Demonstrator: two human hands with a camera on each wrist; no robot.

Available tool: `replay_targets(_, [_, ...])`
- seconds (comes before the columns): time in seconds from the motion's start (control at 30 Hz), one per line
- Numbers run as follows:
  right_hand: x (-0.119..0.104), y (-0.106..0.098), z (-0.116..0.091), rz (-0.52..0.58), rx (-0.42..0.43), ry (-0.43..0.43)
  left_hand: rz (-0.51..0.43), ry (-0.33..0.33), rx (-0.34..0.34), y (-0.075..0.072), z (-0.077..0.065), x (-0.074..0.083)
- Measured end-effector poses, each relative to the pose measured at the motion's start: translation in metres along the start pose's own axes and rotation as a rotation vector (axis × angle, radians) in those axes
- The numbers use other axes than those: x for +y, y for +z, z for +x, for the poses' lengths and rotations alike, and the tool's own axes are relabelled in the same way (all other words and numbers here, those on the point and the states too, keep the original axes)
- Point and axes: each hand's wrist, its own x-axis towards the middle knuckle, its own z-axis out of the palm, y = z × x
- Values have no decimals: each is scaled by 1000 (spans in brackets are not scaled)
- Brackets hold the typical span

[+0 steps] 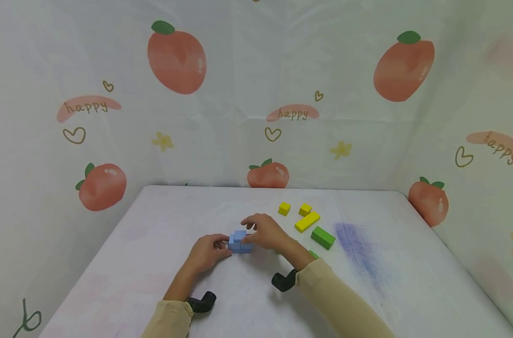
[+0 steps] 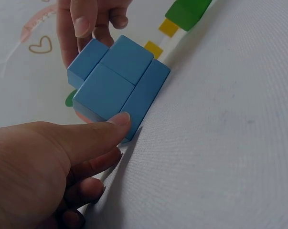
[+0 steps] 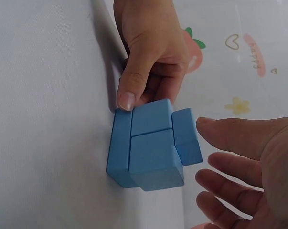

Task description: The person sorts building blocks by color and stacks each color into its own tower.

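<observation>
Light blue blocks are stacked on the white-covered table. A long block [image 2: 148, 95] forms the base, two blocks [image 2: 104, 90] sit side by side on it, and a smaller block [image 3: 186, 133] tops them. My left hand [image 1: 207, 252] holds the left end of the base, its thumb against the front face and the other fingers curled behind. Over the stack's right side, my right hand [image 1: 265, 232] hovers with fingers loosely spread. The right wrist view shows its thumb close to the top block and nothing in its grasp.
To the right lie two small yellow cubes [image 1: 284, 209], a long yellow block [image 1: 307, 221] and a green block [image 1: 323, 237]. Another green block [image 1: 313, 254] is mostly hidden by my right forearm. A purple smudge [image 1: 355, 249] marks the table cloth [image 1: 163, 220]. A fruit-print curtain [image 1: 222, 141] hangs behind.
</observation>
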Motion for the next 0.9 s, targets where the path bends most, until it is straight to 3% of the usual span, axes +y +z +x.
replay_targets(0.23, [6, -4, -6, 23, 13, 15, -4, 19, 4, 1, 0, -1])
replay_targets(0.53, [14, -12, -17, 12, 39, 1, -60, -10, -18, -4, 0, -1])
replay_targets(0.67, [19, -17, -22, 0, 49, -25, -99, -27, -32, -13, 1, -5])
replay_targets(0.9, [27, -27, -32, -1, 86, -36, -85, -68, -33, -35, 1, -4])
